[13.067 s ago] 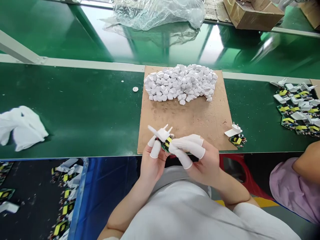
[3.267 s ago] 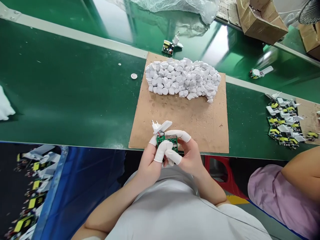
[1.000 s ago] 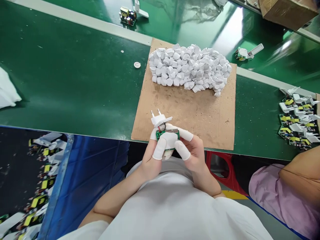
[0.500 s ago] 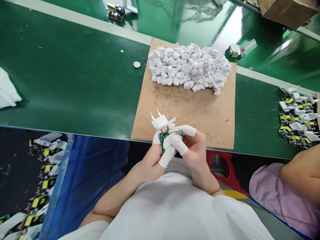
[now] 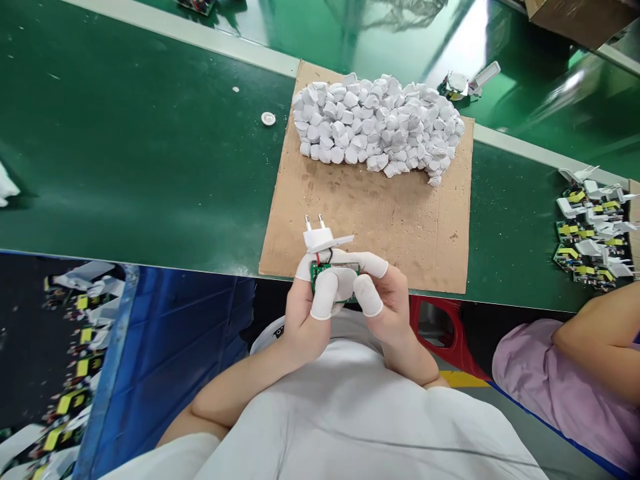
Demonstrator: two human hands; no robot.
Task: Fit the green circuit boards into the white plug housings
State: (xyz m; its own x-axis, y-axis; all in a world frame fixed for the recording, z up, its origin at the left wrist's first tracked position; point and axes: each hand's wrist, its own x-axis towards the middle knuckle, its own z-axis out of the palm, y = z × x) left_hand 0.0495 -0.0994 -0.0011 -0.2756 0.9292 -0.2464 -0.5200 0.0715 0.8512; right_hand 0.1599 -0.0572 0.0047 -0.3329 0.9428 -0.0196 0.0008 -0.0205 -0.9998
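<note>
My left hand [image 5: 309, 310] and my right hand [image 5: 387, 297], both with white finger cots, are closed around a small green circuit board [image 5: 314, 272] at the table's front edge. A white two-pin plug [image 5: 319, 237] hangs from the board's far side by a red and a black wire, pins pointing away from me. On the board's near face lies a smooth white pad [image 5: 346, 283]. My left thumb presses this pad, and my right thumb rests at its right edge. Fingers cover much of the board.
A pile of white lumps [image 5: 375, 127] lies on a cardboard sheet [image 5: 370, 227] on the green table [image 5: 150, 167]. Plug-and-board assemblies stand at the right [image 5: 595, 230] and fill a blue bin [image 5: 170, 333] at the left. A co-worker's arm [image 5: 600, 340] is at the right.
My thumbs have moved apart, uncovering the white pad on the board. The plug has turned slightly, its pins now pointing more straight ahead. The camera view has shifted a little.
</note>
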